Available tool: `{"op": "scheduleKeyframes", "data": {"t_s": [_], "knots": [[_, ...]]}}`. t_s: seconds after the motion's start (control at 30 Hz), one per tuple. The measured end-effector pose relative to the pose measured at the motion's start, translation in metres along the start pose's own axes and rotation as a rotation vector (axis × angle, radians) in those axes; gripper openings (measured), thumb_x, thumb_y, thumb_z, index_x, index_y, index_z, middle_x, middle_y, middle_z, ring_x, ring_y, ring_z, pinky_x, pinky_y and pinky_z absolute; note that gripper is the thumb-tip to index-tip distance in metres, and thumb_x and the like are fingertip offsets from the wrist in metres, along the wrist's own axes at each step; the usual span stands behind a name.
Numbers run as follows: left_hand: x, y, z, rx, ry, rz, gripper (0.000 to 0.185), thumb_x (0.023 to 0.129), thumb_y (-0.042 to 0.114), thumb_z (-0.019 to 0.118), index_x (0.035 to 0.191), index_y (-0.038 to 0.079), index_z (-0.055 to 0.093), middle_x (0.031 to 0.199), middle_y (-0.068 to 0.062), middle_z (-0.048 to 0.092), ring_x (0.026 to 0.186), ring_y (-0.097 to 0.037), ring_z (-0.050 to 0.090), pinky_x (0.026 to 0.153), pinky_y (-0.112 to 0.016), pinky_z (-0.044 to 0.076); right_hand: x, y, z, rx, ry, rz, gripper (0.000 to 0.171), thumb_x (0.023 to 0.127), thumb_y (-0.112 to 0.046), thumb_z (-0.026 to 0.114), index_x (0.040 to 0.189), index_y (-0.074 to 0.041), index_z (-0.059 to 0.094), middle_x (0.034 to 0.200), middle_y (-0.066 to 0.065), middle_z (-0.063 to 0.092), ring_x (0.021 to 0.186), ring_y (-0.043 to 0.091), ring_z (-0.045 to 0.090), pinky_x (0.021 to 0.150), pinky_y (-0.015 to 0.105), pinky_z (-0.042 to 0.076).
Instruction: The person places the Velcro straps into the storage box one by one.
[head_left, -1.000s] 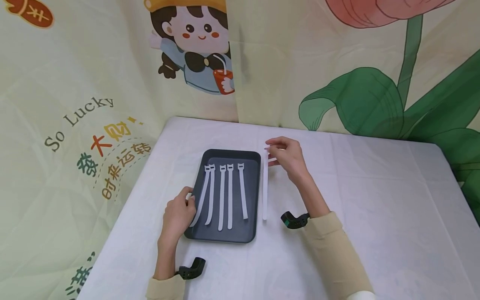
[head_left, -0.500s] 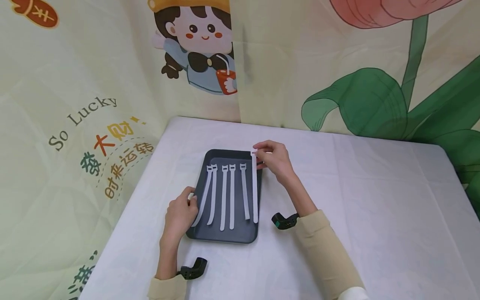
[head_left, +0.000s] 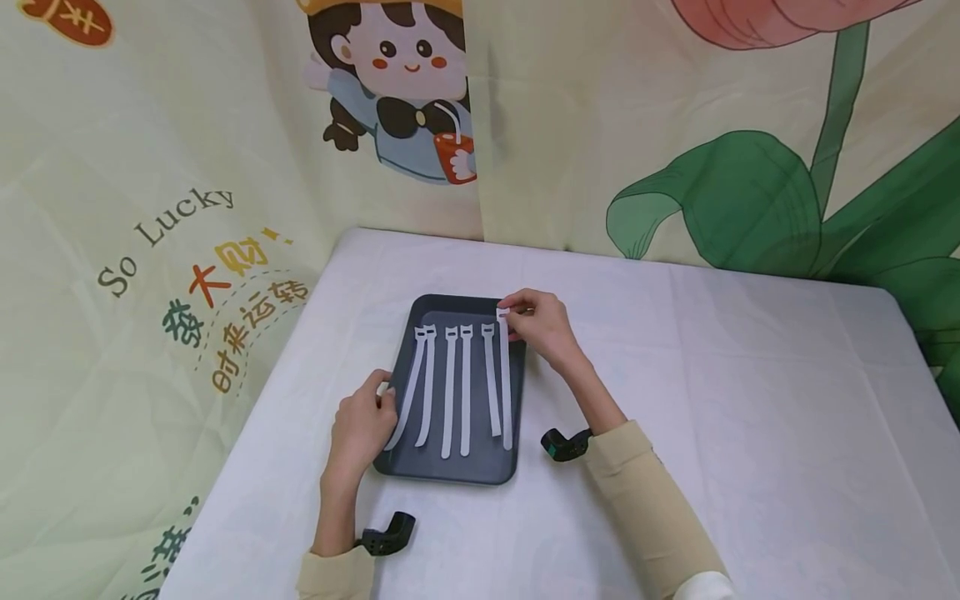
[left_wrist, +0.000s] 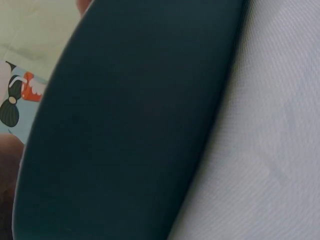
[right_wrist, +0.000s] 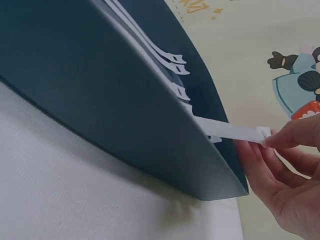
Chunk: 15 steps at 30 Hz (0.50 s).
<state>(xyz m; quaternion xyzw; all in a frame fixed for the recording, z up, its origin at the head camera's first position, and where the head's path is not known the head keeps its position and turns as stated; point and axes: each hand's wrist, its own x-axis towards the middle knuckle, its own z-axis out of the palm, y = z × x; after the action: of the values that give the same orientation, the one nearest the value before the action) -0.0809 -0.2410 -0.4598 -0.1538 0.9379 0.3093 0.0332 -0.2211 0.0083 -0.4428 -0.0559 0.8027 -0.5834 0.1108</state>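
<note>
While your right hand [head_left: 540, 325] pinches the slotted head of a white strap [head_left: 506, 392] at the tray's [head_left: 450, 471] far right corner, the strap's length runs down the tray's right side toward the near edge, just beside five more straps [head_left: 450, 387] lying roughly parallel. Holding it by the head likely lets the tail line up with the others. In the right wrist view your fingertips [right_wrist: 292, 135] close on that head just above the rim, so it looks not yet laid flat; how much of the tail touches the floor I cannot tell.

Your left hand [head_left: 362, 425] rests against the tray's left edge near the near corner, fingers curled at the rim, probably to keep the tray from sliding on the white table [head_left: 750, 400]. The thumb is hidden, so a true grip is uncertain. The left wrist view shows only the dark tray wall and cloth, no fingers.
</note>
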Motion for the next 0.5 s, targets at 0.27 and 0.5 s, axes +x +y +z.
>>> {"op": "scheduleKeyframes", "data": {"t_s": [0.27,0.5], "knots": [[-0.0005,0.0013,-0.0008,-0.002,-0.001,-0.004,0.035,0.104,0.015,0.049,0.137,0.004,0.057,0.081,-0.015,0.068,0.061,-0.023,0.054,0.050,-0.032,0.036,0.0010,-0.0001,-0.0001,-0.129,-0.029,-0.025,0.024,0.094,0.002,0.059,0.113,-0.002,0.073,0.103,0.016,0.073,0.081,0.035,0.074,0.069,0.030,0.057],[-0.0015,0.0023,-0.0017,-0.002,-0.006,-0.005,0.036,0.104,0.015,0.048,0.137,0.004,0.057,0.082,-0.015,0.068,0.062,-0.023,0.054,0.050,-0.032,0.036,0.0034,-0.0042,0.0033,-0.355,-0.086,-0.093,0.026,0.093,0.001,0.058,0.115,-0.001,0.073,0.101,0.015,0.071,0.086,0.028,0.067,0.071,0.031,0.051]]}}
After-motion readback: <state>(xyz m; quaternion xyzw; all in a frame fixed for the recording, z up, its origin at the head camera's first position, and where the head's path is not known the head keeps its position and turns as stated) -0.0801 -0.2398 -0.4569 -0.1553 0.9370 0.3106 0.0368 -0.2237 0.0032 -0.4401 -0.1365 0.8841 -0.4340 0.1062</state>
